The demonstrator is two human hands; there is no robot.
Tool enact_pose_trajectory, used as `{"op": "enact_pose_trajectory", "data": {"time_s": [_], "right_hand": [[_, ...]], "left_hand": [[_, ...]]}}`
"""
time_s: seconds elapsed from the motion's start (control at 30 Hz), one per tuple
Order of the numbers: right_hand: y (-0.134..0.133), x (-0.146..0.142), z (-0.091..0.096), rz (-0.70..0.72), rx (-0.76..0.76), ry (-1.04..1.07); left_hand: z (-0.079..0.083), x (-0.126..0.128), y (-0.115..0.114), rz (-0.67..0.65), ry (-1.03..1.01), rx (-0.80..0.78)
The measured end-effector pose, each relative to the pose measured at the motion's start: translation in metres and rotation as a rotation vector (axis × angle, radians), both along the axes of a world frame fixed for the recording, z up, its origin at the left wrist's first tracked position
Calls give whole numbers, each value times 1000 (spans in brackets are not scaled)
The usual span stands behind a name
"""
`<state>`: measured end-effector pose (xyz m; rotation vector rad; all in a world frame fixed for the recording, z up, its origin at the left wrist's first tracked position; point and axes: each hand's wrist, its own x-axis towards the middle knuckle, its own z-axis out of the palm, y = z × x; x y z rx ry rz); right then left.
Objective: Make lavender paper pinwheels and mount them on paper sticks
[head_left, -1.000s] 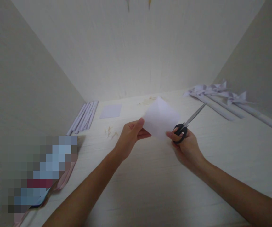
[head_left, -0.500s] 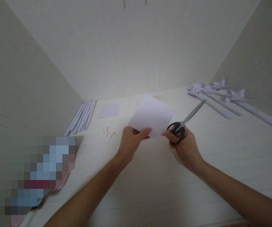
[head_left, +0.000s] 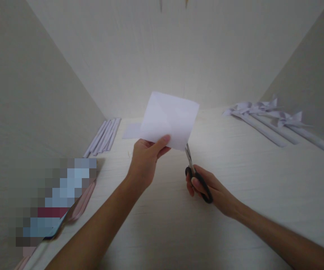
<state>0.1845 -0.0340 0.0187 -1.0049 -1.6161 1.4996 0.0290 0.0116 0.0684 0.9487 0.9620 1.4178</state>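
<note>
Rolled paper tubes [head_left: 102, 135] and a paper square [head_left: 130, 131] lie far left on the table [head_left: 235, 176], paper pinwheels [head_left: 263, 110] far right, all clear of the hands. The scissors [head_left: 196, 178] run lengthwise away from the person, tips at the lower right corner of the white sheet [head_left: 169, 119]. The left hand [head_left: 144, 165] pinches the raised sheet's lower edge, while the right hand [head_left: 211, 189] curls closed through the black handles

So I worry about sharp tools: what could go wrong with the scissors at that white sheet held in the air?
1. The left hand pinches the white paper sheet at its lower edge, thumb close to where the black-handled metal scissors in the right hand meet that edge; a drifting cut might nick it.
2. The sheet is held aloft by one edge only, so it may flex and the cut wander.
</note>
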Motion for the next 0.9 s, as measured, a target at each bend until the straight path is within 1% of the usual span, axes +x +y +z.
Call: {"op": "enact_pose_trajectory", "data": {"time_s": [0.13, 0.33, 0.5, 0.7, 0.9], "right_hand": [[-1, 2, -2, 18, 9, -10], [-1, 2, -3, 23, -6, -1], [-1, 1, -1, 40, -6, -13], [-1, -1, 0, 27, 4, -45], [-1, 0, 1, 33, -23, -46]], "left_hand": [[-1, 1, 1, -12, -38, -10], [0, 1, 2, 31, -15, -28], [-2, 2, 0, -5, 12, -36], [-6, 4, 0, -23, 23, -66], [-5, 4, -2, -26, -17, -67]]}}
